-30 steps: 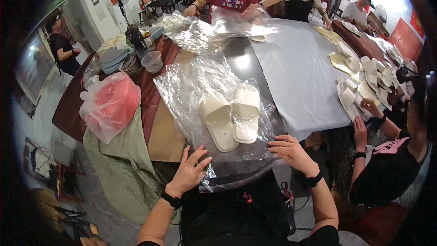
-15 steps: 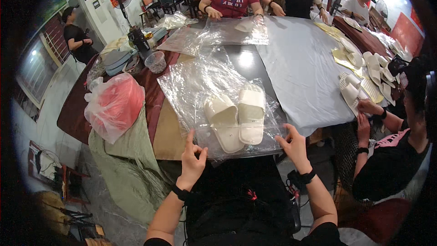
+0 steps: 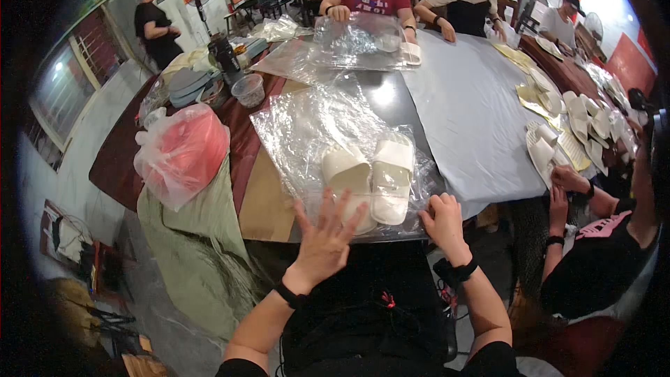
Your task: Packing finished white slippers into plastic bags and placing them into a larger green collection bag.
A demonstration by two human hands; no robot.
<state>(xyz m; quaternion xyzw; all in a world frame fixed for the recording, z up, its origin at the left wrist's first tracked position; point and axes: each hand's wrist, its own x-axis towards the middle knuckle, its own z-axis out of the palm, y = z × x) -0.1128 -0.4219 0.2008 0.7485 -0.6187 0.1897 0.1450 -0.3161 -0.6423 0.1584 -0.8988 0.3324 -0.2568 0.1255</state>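
Two white slippers (image 3: 370, 178) lie side by side on a pile of clear plastic bags (image 3: 314, 122) at the near edge of the dark round table (image 3: 230, 146). My left hand (image 3: 322, 237) hovers with fingers spread just in front of the left slipper's heel, holding nothing. My right hand (image 3: 443, 222) rests curled at the table's edge on the near right corner of the plastic, right of the slippers; whether it pinches the film I cannot tell.
A pink-filled plastic bag (image 3: 183, 153) sits at the left on a green cloth (image 3: 202, 237). A grey sheet (image 3: 467, 112) covers the table's right part. Another person's hands (image 3: 569, 185) work on white slippers (image 3: 579, 122) at the right. Across the table, two people handle plastic bags (image 3: 363, 42).
My left hand lifted off the plastic's near edge and spread its fingers. My right hand slid to the right, away from the slippers, and curled at the table edge.
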